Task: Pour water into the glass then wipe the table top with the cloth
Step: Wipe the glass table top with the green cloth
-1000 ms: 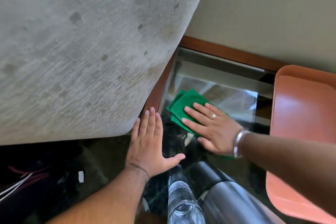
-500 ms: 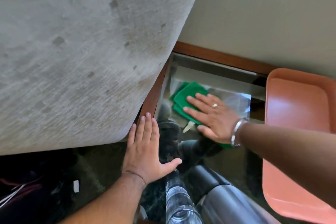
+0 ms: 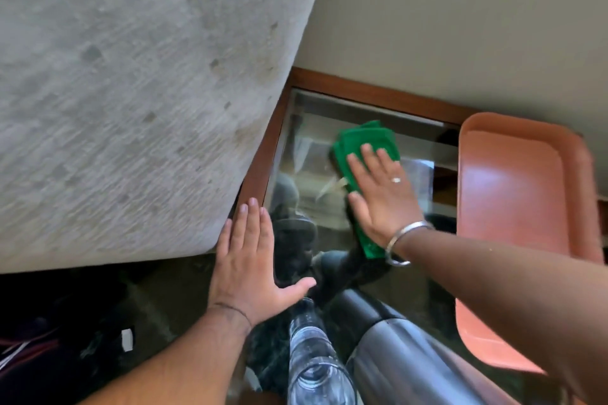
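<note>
A folded green cloth (image 3: pixel 365 138) lies on the glass table top (image 3: pixel 309 154) near its far edge. My right hand (image 3: pixel 383 197) presses flat on the cloth, fingers stretched forward, palm covering most of it. My left hand (image 3: pixel 250 260) rests flat with spread fingers on the table's near left part, by the wooden frame (image 3: pixel 260 171). A clear glass (image 3: pixel 316 362) holding water stands at the bottom centre, close under the camera. Beside it on the right stands a steel flask (image 3: pixel 401 348).
An orange plastic tray (image 3: pixel 513 207) lies on the table's right side, close to my right forearm. A grey sofa arm (image 3: pixel 131 92) fills the left and butts against the table frame. A beige wall runs behind the table.
My right hand has slid the green cloth away from me and to the right, toward the far edge of the glass. My left hand stays flat in place.
</note>
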`<state>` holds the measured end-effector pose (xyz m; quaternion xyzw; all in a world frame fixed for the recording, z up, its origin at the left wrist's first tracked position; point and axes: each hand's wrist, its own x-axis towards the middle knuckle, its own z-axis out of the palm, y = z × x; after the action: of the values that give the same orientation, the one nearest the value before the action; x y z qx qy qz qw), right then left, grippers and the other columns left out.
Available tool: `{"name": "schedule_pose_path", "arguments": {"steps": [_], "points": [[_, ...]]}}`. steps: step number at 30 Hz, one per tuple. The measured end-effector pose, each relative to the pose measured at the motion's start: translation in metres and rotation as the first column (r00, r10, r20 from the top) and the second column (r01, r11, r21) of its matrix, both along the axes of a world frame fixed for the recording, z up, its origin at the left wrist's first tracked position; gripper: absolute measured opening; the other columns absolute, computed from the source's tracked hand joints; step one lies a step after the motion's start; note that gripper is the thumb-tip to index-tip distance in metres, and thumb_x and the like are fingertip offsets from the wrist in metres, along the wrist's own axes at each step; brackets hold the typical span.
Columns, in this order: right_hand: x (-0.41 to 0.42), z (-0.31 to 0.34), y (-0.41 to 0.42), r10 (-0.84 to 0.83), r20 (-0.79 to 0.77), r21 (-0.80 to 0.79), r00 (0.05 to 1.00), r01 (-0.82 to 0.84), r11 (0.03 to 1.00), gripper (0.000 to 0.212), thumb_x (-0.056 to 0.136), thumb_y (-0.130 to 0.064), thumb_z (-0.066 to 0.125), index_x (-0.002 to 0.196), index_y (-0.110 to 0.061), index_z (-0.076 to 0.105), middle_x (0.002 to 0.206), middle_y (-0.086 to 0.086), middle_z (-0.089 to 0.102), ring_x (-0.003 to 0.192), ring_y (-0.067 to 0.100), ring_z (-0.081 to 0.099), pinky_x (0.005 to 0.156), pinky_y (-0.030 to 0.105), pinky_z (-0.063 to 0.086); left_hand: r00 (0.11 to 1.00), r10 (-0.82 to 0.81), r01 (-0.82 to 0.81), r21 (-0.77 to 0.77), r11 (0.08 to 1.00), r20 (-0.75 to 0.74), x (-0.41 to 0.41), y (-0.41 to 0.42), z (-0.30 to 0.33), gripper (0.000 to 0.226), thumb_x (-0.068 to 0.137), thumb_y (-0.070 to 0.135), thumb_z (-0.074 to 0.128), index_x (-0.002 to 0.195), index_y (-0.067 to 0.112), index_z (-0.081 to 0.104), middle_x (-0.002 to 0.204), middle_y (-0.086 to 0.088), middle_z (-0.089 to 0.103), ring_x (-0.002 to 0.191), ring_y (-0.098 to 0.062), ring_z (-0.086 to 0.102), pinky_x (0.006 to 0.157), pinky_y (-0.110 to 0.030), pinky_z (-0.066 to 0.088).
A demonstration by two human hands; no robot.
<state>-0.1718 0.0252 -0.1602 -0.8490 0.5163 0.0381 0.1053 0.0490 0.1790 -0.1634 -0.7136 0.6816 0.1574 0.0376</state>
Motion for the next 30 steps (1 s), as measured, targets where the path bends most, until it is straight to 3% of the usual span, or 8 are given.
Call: {"name": "schedule_pose_path", "arguments": {"steps": [2, 5, 9, 14, 21, 24, 27, 30], "points": [[-0.009, -0.007, -0.028, -0.293, -0.011, -0.063, 0.956, 0.292, 0.954, 0.065, 0.093, -0.042, 0.032, 0.153, -0.018, 0.024, 0.162, 0.014, 0.02, 0.147, 0.035, 0.018, 0.118, 0.05, 0.017, 1.0, -0.001, 0.001, -0.017, 1.0, 0.007, 0.0, 0.002, -0.004, 0.135, 0.066, 0.095, 0.041, 0.156, -0.003, 0.017, 0.166, -0.024, 0.013, 0.155, -0.035, 0.013, 0.121, -0.056, 0.018], [-0.001, -0.009, -0.085, -0.67, 0.067, -0.046, 0.74, 0.673, 0.739, 0.065, 0.094, -0.038, 0.039, 0.154, -0.019, 0.023, 0.163, 0.013, 0.016, 0.149, 0.034, 0.014, 0.12, 0.048, 0.012, 1.0, -0.004, 0.004, -0.042, 0.999, 0.018, 0.001, 0.002, -0.009, 0.134, 0.068, 0.097, 0.036, 0.157, -0.002, 0.014, 0.166, -0.024, 0.013, 0.155, -0.034, 0.011, 0.122, -0.056, 0.016], [0.004, -0.003, -0.071, -0.772, 0.094, -0.012, 0.628, 0.776, 0.63, 0.066, 0.095, -0.038, 0.04, 0.155, -0.02, 0.019, 0.164, 0.01, 0.012, 0.15, 0.031, 0.01, 0.12, 0.047, 0.008, 1.0, -0.006, 0.006, -0.016, 1.0, 0.027, -0.001, 0.003, -0.004, 0.135, 0.067, 0.097, 0.037, 0.157, -0.002, 0.012, 0.167, -0.024, 0.011, 0.155, -0.034, 0.009, 0.124, -0.056, 0.015], [-0.011, -0.001, 0.045, -0.61, -0.094, 0.058, 0.787, 0.616, 0.786, 0.074, 0.097, -0.048, 0.034, 0.155, -0.017, 0.001, 0.164, 0.013, -0.003, 0.15, 0.035, -0.002, 0.119, 0.05, 0.002, 0.999, -0.003, 0.003, 0.011, 1.0, 0.037, -0.001, -0.001, 0.003, 0.134, 0.069, 0.097, 0.033, 0.157, -0.002, 0.011, 0.167, -0.024, 0.01, 0.155, -0.035, 0.008, 0.123, -0.057, 0.016], [0.02, 0.001, -0.035, -0.494, -0.09, -0.034, 0.865, 0.493, 0.869, 0.077, 0.092, -0.051, 0.024, 0.155, -0.009, 0.01, 0.163, 0.02, 0.005, 0.149, 0.039, 0.006, 0.121, 0.054, 0.011, 0.999, -0.014, 0.015, -0.029, 0.999, 0.036, 0.001, 0.0, -0.006, 0.134, 0.07, 0.097, 0.031, 0.157, -0.003, 0.012, 0.166, -0.025, 0.012, 0.155, -0.036, 0.01, 0.123, -0.058, 0.016], [0.015, 0.006, 0.036, 0.15, -0.115, 0.005, 0.982, -0.151, 0.989, 0.077, 0.09, -0.052, 0.03, 0.153, -0.009, 0.018, 0.161, 0.02, 0.012, 0.147, 0.041, 0.013, 0.118, 0.056, 0.016, 1.0, -0.004, 0.004, -0.01, 1.0, 0.029, 0.0, -0.001, 0.0, 0.136, 0.067, 0.095, 0.039, 0.157, -0.004, 0.014, 0.166, -0.025, 0.011, 0.155, -0.037, 0.011, 0.122, -0.059, 0.018], [-0.01, 0.012, 0.029, 0.593, -0.06, 0.062, 0.803, -0.59, 0.805, 0.073, 0.086, -0.047, 0.041, 0.151, -0.017, 0.029, 0.158, 0.015, 0.028, 0.145, 0.037, 0.026, 0.116, 0.055, 0.017, 1.0, 0.009, -0.009, -0.014, 1.0, 0.024, 0.0, -0.001, -0.001, 0.136, 0.066, 0.093, 0.042, 0.156, -0.004, 0.016, 0.166, -0.026, 0.014, 0.155, -0.037, 0.013, 0.122, -0.059, 0.019], [0.012, 0.008, -0.047, 0.168, -0.102, -0.017, 0.981, -0.17, 0.985, 0.069, 0.09, -0.044, 0.036, 0.153, -0.019, 0.024, 0.161, 0.015, 0.021, 0.146, 0.038, 0.021, 0.117, 0.053, 0.017, 0.999, -0.004, 0.004, -0.018, 1.0, 0.032, 0.001, 0.0, -0.005, 0.136, 0.066, 0.095, 0.041, 0.156, -0.003, 0.016, 0.166, -0.025, 0.014, 0.155, -0.037, 0.012, 0.122, -0.057, 0.017]]}}
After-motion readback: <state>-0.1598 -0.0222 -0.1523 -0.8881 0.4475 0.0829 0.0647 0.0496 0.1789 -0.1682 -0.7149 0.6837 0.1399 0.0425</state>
